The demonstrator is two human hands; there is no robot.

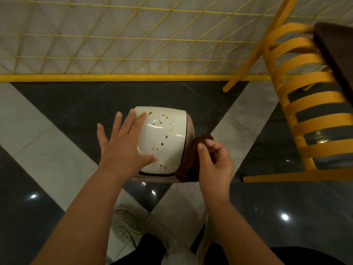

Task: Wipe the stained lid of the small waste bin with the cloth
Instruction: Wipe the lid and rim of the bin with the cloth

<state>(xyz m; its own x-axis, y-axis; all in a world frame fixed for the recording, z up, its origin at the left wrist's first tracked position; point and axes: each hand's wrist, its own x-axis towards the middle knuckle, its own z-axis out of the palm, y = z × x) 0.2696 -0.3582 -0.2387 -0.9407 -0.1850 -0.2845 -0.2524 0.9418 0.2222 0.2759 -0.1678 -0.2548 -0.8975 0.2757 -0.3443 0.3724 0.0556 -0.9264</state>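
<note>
Left hand [122,144] spread flat, fingers laid on stained white lid [164,138] of waste bin [190,127] on tiled floor [57,104]. Brown cloth [193,159] pinched by right hand [214,161] beside bin's right edge.
</note>
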